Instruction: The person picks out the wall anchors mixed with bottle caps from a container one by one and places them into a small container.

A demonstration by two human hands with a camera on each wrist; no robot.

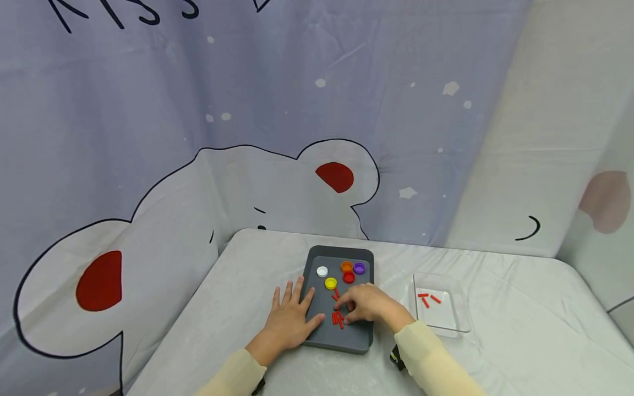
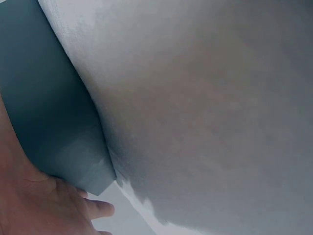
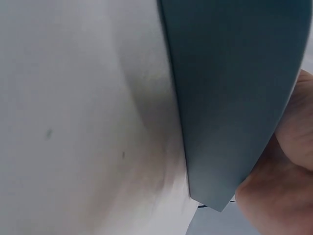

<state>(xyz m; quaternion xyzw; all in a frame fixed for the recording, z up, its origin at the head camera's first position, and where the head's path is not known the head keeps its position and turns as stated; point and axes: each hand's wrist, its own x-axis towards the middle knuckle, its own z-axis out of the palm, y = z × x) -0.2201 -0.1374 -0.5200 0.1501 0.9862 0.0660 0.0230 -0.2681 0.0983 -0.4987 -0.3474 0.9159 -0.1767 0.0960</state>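
You are resting your left hand, spread and grasping nothing, on the left edge of the tray, presumably steadying it. You are poising your right hand by red sticks lying toward the near edge; whether it is pinching one cannot be told.

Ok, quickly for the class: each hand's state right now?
Left hand: open, at the tray's edge.
Right hand: curled by red sticks; can't tell if holding one.

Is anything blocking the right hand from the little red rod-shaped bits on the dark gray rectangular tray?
Nothing visible blocks the right hand from the red rods on the tray: it is right beside them. The round yellow cap lies farther back, not between.
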